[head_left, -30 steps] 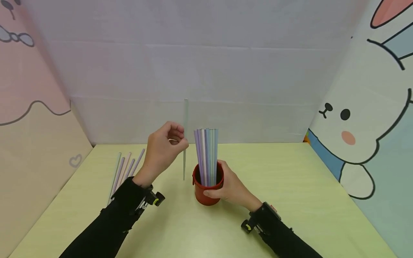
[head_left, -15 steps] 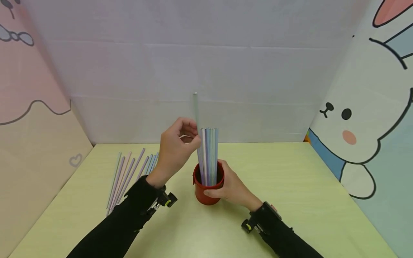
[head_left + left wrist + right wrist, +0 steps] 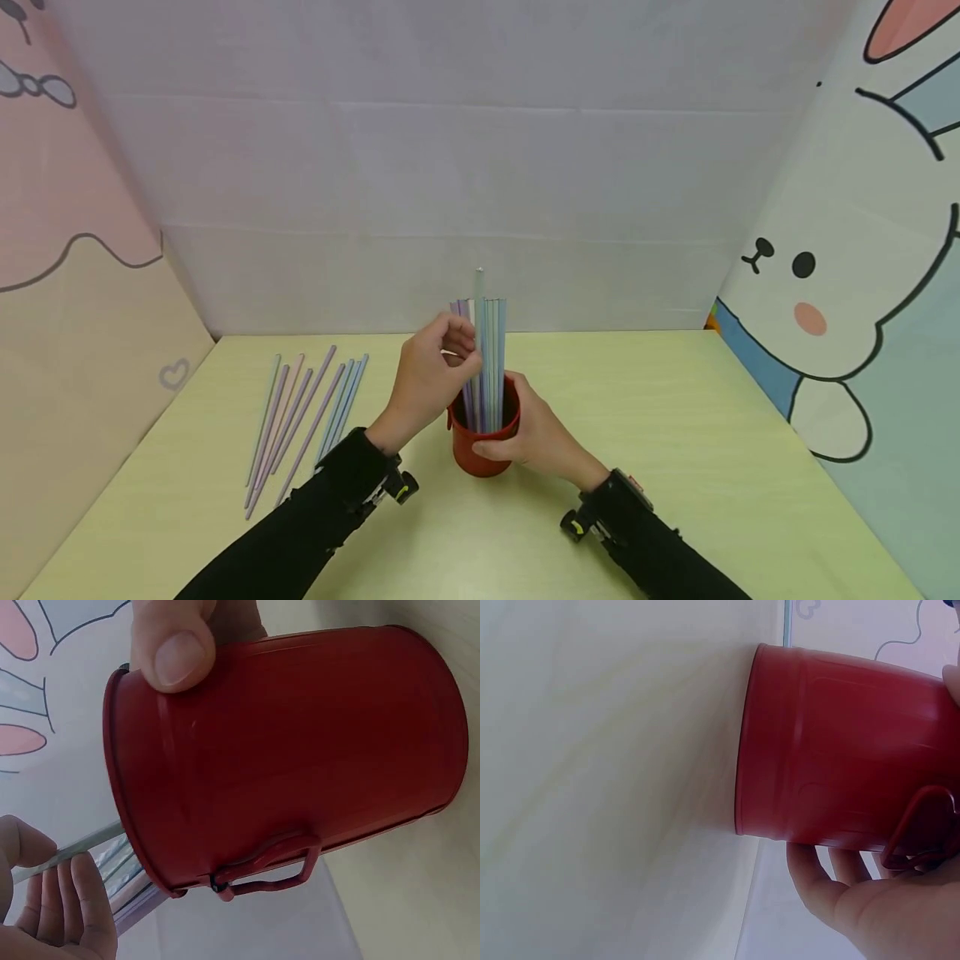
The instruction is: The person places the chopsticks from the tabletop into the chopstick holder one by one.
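A pale green straw (image 3: 479, 287) is pinched upright between thumb and fingers of my left hand (image 3: 435, 367). It stands taller than the other straws, and in the left wrist view its lower part passes behind the rim of the red bucket (image 3: 482, 460). My right hand (image 3: 536, 433) grips that bucket from the right, thumb on the near side and fingers round behind. Purple, white, green and blue straws (image 3: 493, 358) stand together inside the bucket. A small wire handle (image 3: 277, 866) shows on the bucket's side in the left wrist view.
Several loose straws (image 3: 292, 417), purple, pink, green and blue, lie side by side on the light yellow table (image 3: 660, 417) to the left. A pale cloth wall (image 3: 480, 167) rises behind the table, with printed side panels left and right.
My left hand has carried the pale green straw rightward to above the bucket, then lowered it among the other straws. My right hand and the bucket have stayed in place.
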`<action>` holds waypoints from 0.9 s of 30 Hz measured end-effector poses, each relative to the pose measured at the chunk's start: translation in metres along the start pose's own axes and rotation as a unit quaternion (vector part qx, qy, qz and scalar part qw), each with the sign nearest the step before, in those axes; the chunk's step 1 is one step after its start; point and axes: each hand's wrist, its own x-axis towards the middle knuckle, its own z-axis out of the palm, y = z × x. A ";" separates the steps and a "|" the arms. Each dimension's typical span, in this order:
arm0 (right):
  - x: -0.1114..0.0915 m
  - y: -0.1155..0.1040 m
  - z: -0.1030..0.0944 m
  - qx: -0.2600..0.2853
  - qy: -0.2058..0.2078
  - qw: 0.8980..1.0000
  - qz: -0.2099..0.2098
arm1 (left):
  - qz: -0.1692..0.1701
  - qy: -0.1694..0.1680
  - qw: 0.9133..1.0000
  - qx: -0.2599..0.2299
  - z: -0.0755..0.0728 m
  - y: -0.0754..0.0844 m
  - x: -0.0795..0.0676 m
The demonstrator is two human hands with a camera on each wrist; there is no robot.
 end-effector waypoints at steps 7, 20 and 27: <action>0.002 0.017 0.000 -0.013 0.009 1.000 0.003 | -0.015 -0.008 1.000 0.009 0.006 -0.004 -0.005; 0.002 0.020 -0.001 -0.011 -0.002 1.000 0.001 | -0.025 -0.019 0.999 0.029 0.000 -0.010 -0.010; -0.002 -0.009 -0.003 0.007 -0.002 1.000 -0.001 | 0.019 0.024 0.992 0.120 -0.028 -0.009 -0.003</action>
